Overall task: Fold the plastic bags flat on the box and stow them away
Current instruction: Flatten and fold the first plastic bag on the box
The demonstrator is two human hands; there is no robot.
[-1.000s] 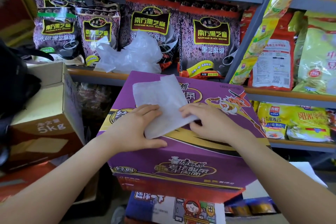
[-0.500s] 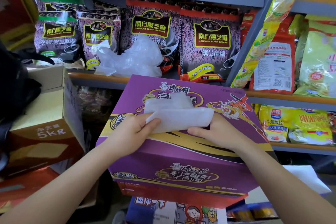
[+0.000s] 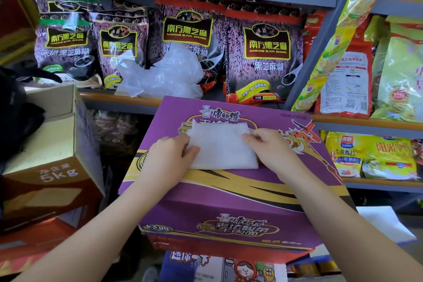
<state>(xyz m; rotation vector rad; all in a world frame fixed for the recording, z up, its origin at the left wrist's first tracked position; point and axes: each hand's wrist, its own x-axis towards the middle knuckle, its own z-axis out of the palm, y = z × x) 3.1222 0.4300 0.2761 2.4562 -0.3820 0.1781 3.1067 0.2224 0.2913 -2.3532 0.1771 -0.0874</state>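
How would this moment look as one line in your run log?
step: fold | bag: folded, flat on box | left hand: pressing left edge | right hand: pinching right edge | loose bags: on shelf
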